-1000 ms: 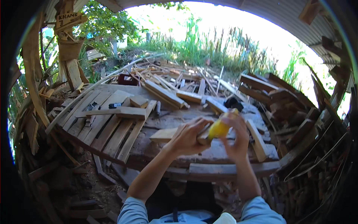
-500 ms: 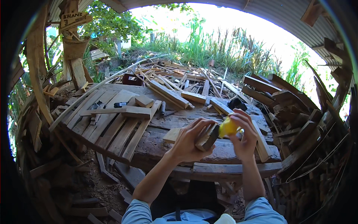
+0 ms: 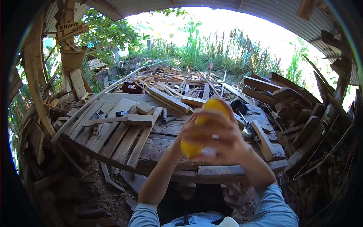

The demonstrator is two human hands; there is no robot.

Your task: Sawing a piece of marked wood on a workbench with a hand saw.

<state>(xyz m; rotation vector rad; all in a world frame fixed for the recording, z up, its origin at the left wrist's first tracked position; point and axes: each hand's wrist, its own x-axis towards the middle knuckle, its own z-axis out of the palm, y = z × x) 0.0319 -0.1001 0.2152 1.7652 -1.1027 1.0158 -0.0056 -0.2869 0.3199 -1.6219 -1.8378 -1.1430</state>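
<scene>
Both my hands are together over the near part of the wooden bench, smeared by motion. Fingers of my right hand lie across a long, rounded yellow thing and close on it; its kind is too blurred to tell. It tilts, its lower end showing below the fingers. My left hand is curled in close on the left, mostly covered by the yellow thing and the right fingers. What the left hand grips is hidden. The dark-faced wooden block seen earlier does not show now.
Planks lie side by side on the bench's left, with a short board across them. A pale wooden bar and a round metal thing sit at right. Scrap wood piles up beside the bench.
My hands have come together, and the yellow thing has moved left in front of my left hand. The dark-faced wooden block that my left hand held is out of sight.
</scene>
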